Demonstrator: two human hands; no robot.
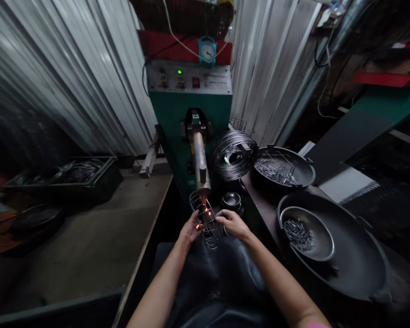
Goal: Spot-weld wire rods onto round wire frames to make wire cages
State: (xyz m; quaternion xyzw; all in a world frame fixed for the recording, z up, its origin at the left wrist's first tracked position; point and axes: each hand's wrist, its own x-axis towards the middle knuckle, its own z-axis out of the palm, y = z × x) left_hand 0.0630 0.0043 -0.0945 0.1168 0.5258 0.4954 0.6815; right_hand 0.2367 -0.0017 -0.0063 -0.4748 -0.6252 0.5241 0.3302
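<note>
A wire cage (212, 234) of curved rings and straight rods lies under the electrode tip of a green spot welder (201, 168). Orange sparks glow where the wires meet the tip and fall through the cage. My left hand (191, 228) grips the cage's left side, fingers curled around the wires. On the other side my right hand (233, 223) pinches at the cage near its upper right edge, thumb and finger together. Whether a small separate piece sits in that pinch is too dark to tell. A dark apron (212, 282) covers my lap below the cage.
A coil of wire (234, 157) hangs right of the welder. Farther right stand a pan (307, 171) of wire pieces and a large pan (358, 255) holding a metal bowl (328, 234) of short rods. At left, a green bin (99, 175) holds metal parts. A dial clock (207, 51) tops the machine.
</note>
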